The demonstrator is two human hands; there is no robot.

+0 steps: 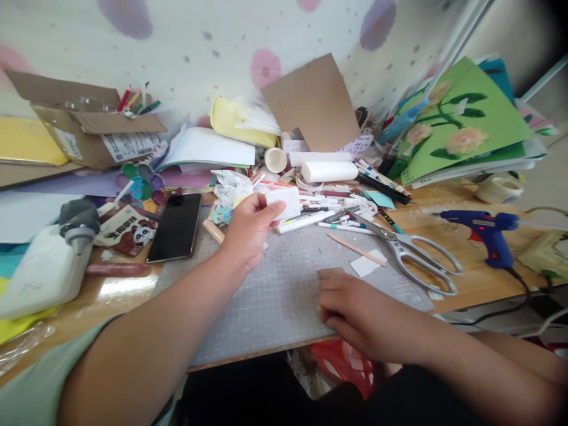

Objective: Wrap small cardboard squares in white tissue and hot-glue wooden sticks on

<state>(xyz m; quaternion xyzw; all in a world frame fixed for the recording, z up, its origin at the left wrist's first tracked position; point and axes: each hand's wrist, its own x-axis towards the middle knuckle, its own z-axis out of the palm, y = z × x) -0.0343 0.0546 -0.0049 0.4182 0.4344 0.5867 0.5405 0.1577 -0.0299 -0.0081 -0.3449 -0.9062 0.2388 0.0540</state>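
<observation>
Between the thumb and fingers of my left hand (248, 231) is a small white piece with a bumpy, woven-looking surface (285, 203). It is held up over the far part of the grey cutting mat (275, 307). Lower and to the right, my right hand (348, 305) sits at the mat with its fingers curled in. The inside of that hand is hidden, so I cannot tell whether anything is in it. Just beyond it lie a small white paper piece (364, 266) and a thin wooden stick (355, 248). Silver scissors (410, 251) rest to the right.
A blue hot glue gun (483, 228) with its cord stands at the right. Pens and markers (310, 219) are heaped behind the mat, near a white roll (331, 171). A black phone (175, 228), a white glue bottle-like object (44, 272) and a cardboard box (89, 133) are leftward.
</observation>
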